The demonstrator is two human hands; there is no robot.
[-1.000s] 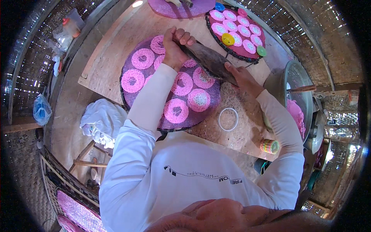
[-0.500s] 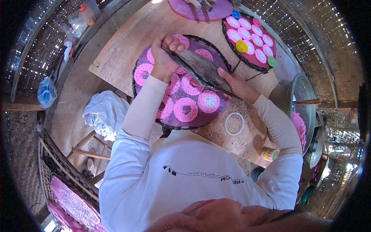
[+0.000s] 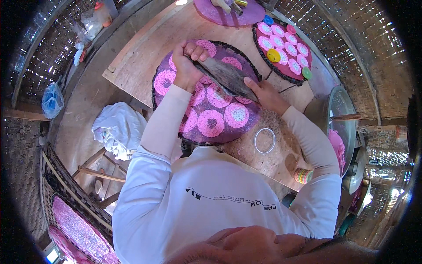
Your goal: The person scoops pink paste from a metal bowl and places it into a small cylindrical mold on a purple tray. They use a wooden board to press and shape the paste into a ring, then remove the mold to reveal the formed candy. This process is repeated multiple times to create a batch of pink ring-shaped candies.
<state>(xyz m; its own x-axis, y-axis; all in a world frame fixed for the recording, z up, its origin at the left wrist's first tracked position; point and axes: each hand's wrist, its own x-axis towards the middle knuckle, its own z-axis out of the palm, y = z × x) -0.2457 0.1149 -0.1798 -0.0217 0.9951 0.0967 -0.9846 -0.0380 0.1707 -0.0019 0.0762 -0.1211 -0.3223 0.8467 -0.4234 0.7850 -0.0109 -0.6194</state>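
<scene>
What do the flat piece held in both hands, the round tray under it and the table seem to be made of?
The flat piece between the left hand and right hand looks like a dried leaf or bark sheet: grey-brown, matte, streaked lengthwise.

The round tray appears to be woven fibre with a dark rim, stained purple.

The table looks like bare plywood or board: pale, matte, faint grain.

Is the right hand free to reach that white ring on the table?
Probably not as it stands: the right hand is on the end of the grey sheet, which the left hand holds too. The white ring lies bare on the table just below it, with nothing between.
</scene>
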